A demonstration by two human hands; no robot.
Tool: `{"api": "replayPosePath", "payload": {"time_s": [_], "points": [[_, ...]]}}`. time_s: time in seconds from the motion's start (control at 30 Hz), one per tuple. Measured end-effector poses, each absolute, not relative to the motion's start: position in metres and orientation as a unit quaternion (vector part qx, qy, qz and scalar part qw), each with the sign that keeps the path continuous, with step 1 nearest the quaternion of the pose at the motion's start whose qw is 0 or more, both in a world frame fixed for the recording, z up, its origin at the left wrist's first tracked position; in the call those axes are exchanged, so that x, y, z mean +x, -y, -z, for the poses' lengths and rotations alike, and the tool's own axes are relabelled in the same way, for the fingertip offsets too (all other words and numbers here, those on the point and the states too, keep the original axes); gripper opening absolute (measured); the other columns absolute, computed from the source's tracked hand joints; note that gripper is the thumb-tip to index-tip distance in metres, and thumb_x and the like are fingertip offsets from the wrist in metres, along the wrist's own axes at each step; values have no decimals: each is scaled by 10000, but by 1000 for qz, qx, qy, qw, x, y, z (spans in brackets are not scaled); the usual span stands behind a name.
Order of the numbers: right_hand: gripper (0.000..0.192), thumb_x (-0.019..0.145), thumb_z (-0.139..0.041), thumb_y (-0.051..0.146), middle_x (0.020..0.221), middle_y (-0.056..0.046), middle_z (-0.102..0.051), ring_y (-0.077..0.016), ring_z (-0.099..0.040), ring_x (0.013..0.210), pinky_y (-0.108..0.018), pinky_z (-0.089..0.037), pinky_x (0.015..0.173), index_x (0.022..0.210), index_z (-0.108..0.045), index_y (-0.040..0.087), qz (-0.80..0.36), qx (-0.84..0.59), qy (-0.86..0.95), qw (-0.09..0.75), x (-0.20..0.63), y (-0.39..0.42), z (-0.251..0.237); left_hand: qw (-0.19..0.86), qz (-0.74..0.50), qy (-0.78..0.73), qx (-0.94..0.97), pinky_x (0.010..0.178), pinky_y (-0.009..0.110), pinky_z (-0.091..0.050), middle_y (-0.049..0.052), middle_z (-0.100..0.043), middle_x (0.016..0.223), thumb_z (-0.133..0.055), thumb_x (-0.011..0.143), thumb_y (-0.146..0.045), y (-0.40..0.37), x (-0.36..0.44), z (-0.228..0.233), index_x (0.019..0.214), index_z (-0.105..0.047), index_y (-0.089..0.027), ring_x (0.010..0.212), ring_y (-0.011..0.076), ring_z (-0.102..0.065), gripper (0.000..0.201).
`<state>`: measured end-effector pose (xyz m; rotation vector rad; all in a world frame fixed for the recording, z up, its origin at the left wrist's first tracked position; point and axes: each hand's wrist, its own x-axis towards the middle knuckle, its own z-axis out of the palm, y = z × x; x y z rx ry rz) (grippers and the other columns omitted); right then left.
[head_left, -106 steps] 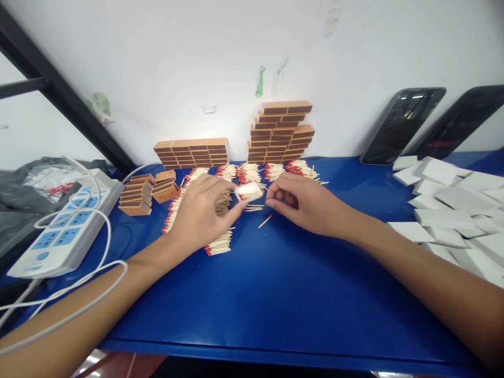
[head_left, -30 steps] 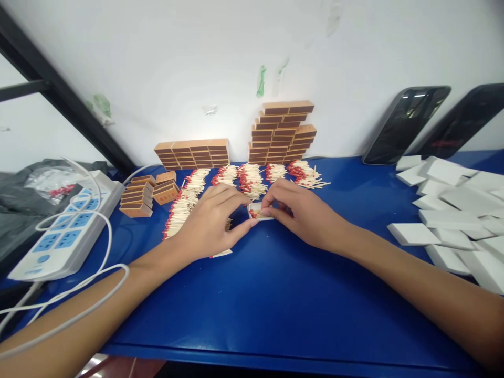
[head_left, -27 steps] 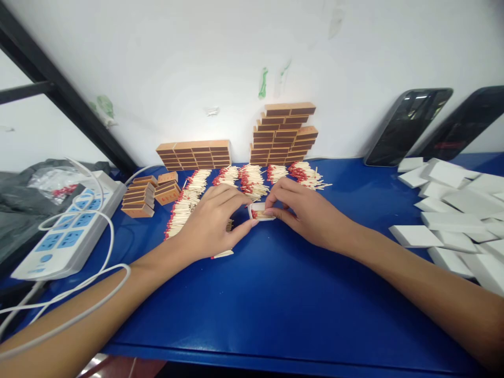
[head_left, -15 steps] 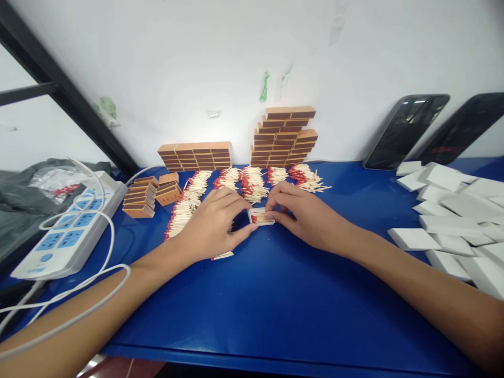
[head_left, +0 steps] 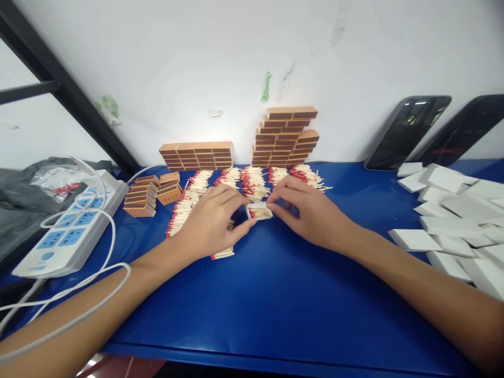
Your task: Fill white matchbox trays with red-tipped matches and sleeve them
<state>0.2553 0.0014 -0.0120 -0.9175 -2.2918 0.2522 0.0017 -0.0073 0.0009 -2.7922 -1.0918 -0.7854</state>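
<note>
One white tray [head_left: 259, 205], mid-view, holds matches [head_left: 260, 213], apparently part-filled; left hand [head_left: 214, 220] pinches its 9 o'clock end, thumb and finger apart; right hand [head_left: 309, 210] half-curled at its 3 o'clock end, hold unclear; loose match piles [head_left: 254, 182] at 12 o'clock, unboxed; matchbox stacks [head_left: 196, 156] stand beyond.

The tray [head_left: 259, 206] is white, its matches [head_left: 260, 214] pale (red-headed).
</note>
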Motion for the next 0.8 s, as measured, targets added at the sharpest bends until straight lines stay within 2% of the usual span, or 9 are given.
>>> {"api": "replayPosePath", "payload": {"time_s": [0.1, 0.17, 0.23, 0.33, 0.43, 0.6, 0.7, 0.8], "points": [[104, 1051, -557, 255, 1011, -81, -639, -212, -614, 830, -376, -520, 757, 993, -641, 234, -81, -372, 854, 355, 256, -4, 13, 40, 301, 380, -873, 969, 474, -538, 90, -761, 1037, -676, 989, -390, 5, 1, 0, 1078, -697, -188, 1010, 278, -681, 221], [108, 1053, -555, 260, 1012, -86, -655, -225, -627, 858, -388, -528, 785, 1014, -652, 232, -78, -387, 843, 366, 254, -5, 17, 58, 334, 405, -849, 963, 472, -538, 80, -768, 1027, -694, 979, -400, 4, 0, 0, 1064, -701, -194, 995, 275, -681, 223], [152, 1067, -537, 272, 1111, -117, -688, -268, -646, 1017, -437, -538, 906, 1125, -670, 227, -69, -382, 852, 352, 252, -4, 20, 75, 356, 425, -829, 942, 461, -541, 71, -775, 1027, -710, 971, -406, 4, 0, -1, 1063, -706, -194, 998, 274, -678, 231], [351, 1098, -487, 330, 1385, -156, -659, -325, -571, 1268, -538, -467, 1097, 1402, -618, 212, -42, -346, 894, 280, 246, -1, 24, 90, 376, 434, -814, 924, 442, -544, 69, -777, 1037, -710, 978, -399, 4, 0, -4, 1069, -712, -184, 1010, 269, -677, 233], [440, 1111, -448, 353, 1456, -156, -628, -346, -530, 1280, -570, -469, 1078, 1503, -578, 201, -8, -333, 916, 221, 243, 2, 25, 89, 377, 429, -816, 925, 431, -545, 76, -774, 1042, -706, 983, -378, 5, 1, -5, 1074, -716, -168, 1012, 265, -678, 229], [362, 1093, -502, 330, 1349, -174, -653, -340, -533, 1201, -546, -497, 1010, 1370, -689, 191, 24, -330, 915, 231, 243, 1, 25, 84, 377, 427, -818, 929, 431, -543, 70, -779, 1047, -717, 974, -368, 4, 0, -3, 1063, -716, -176, 1022, 268, -677, 211], [225, 1078, -542, 273, 1149, -138, -687, -294, -560, 1100, -482, -503, 989, 1156, -738, 195, -5, -321, 908, 268, 244, -1, 27, 82, 379, 428, -816, 930, 430, -541, 67, -779, 1048, -718, 974, -370, 3, 0, -3, 1060, -713, -186, 1014, 264, -677, 203], [149, 1063, -588, 270, 1010, -101, -672, -270, -573, 1013, -434, -504, 936, 985, -699, 209, -49, -338, 896, 284, 243, -3, 27, 76, 371, 422, -824, 934, 434, -536, 70, -778, 1035, -714, 978, -379, 4, 0, -3, 1062, -715, -184, 999, 263, -673, 213]]}}
